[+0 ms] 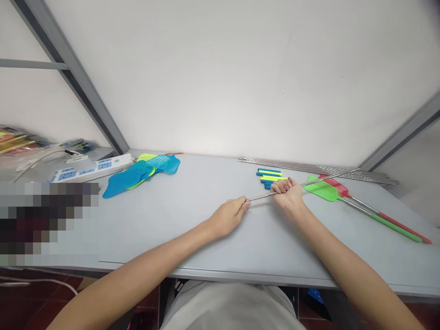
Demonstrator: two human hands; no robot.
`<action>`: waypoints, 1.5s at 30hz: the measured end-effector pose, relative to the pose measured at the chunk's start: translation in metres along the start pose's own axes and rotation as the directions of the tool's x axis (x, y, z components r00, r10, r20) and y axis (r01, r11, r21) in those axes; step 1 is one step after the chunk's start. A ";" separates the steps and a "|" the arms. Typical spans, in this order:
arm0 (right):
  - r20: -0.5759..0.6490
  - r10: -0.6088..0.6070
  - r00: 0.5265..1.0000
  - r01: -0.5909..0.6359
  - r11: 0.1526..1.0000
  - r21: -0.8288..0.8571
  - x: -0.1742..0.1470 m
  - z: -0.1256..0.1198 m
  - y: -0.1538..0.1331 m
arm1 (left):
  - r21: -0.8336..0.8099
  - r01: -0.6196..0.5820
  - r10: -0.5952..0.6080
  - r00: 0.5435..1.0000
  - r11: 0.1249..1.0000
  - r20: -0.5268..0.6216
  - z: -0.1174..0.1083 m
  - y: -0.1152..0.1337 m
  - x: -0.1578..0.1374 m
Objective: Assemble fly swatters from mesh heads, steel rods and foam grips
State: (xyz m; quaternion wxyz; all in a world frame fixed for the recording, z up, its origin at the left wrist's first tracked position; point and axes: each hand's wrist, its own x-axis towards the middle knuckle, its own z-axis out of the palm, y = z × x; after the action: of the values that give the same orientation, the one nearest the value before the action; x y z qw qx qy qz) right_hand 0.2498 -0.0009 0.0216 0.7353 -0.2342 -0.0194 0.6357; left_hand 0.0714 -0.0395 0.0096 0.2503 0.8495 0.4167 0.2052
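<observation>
A thin metal rod (261,197) slants above the table, its far end pointing up to the right. My left hand (231,215) is closed around its near end, and that tip is hidden in the fingers. Farther along, my right hand (288,195) wraps the same rod with the fingers curled over it. Just behind the right hand lie several blue and yellow handle sleeves (271,178), partly covered by the fingers. To its right rest a green fly swatter (323,189) and a red fly swatter (338,187), both with metal shafts and coloured handles.
Several metal rods (275,162) lie along the wall at the back of the grey table (165,233). Blue and yellow swatter heads (134,176) are piled at the left, beside a white power strip (96,168). Metal frame posts (82,87) stand at both sides.
</observation>
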 end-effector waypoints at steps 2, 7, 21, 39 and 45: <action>0.021 -0.007 1.000 0.006 0.999 0.035 0.000 0.001 -0.003 | -0.013 -0.009 0.010 1.000 1.000 0.009 -0.001 0.001 -0.001; 0.018 0.036 0.999 -0.037 0.997 0.067 -0.003 0.002 -0.002 | -0.007 0.014 -0.014 1.000 1.000 0.006 -0.002 0.003 -0.002; 0.025 0.013 1.000 -0.012 0.999 -0.041 -0.004 0.002 0.003 | 0.129 -0.053 0.052 0.999 0.990 0.008 -0.001 0.001 -0.001; 0.043 -0.059 0.997 0.061 0.997 -0.046 -0.016 -0.007 0.024 | 0.147 -0.042 0.035 0.998 0.988 0.050 0.011 -0.006 -0.004; 0.041 -0.067 0.997 0.071 0.992 -0.108 -0.020 0.001 0.020 | 0.121 -0.057 0.049 0.996 0.991 0.071 0.010 -0.008 -0.001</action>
State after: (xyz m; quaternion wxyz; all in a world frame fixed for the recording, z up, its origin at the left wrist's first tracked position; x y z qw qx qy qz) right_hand 0.2273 -0.0176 0.0208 0.7424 -0.2614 -0.0758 0.6122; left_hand 0.0716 -0.0381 -0.0029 0.2062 0.8805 0.3971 0.1567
